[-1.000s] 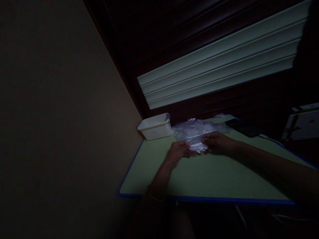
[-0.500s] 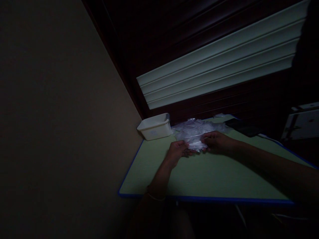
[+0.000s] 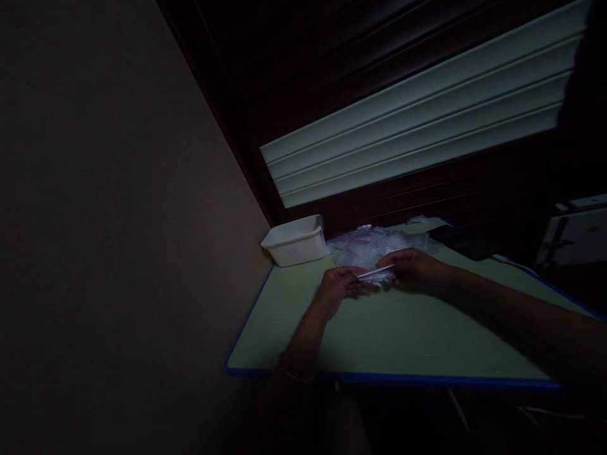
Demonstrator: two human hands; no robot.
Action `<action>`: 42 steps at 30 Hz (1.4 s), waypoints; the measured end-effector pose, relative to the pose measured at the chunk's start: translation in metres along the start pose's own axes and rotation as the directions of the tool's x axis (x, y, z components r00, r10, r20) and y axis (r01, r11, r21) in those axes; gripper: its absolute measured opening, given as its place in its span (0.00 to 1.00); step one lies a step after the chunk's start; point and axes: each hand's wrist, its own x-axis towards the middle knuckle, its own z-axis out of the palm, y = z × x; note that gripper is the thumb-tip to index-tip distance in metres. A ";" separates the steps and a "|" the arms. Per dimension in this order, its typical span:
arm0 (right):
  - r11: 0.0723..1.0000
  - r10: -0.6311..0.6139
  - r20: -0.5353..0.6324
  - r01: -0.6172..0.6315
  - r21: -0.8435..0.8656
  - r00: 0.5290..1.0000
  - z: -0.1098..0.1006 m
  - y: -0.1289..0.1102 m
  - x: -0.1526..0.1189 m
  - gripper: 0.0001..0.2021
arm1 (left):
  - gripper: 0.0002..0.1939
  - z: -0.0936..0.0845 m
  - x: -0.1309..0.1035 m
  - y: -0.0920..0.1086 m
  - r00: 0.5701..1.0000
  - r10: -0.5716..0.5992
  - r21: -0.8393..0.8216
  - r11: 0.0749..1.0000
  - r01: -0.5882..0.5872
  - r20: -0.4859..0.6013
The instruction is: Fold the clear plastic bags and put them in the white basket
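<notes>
Between my two hands, above the green table point(image 3: 408, 335), is a clear plastic bag point(image 3: 378, 274) with a bright straight edge. My left hand point(image 3: 339, 285) is closed on the bag's left end. At its right end, my right hand point(image 3: 411, 268) grips the same bag with thumb and fingers. Just behind the hands lies a heap of crumpled clear plastic bags point(image 3: 370, 241). The view is dim, so the fingertips and the bag's underside are hard to make out.
A white plastic bin point(image 3: 296, 248) stands at the table's back left, near the wall. A dark flat object point(image 3: 467, 242) lies at the back right. Beyond the table's right side is a white box-like object point(image 3: 576, 237).
The bag between my hands now shows as a narrower strip, its bright edge lower and tilted. My right hand's fingertips have shifted slightly; both arms stay in nearly the same place.
</notes>
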 end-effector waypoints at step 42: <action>0.902 -0.379 -0.153 0.328 -0.279 0.912 -0.016 -0.010 0.006 0.14 | 0.21 0.001 -0.002 0.001 0.994 0.085 0.227 0.969 -0.099 0.070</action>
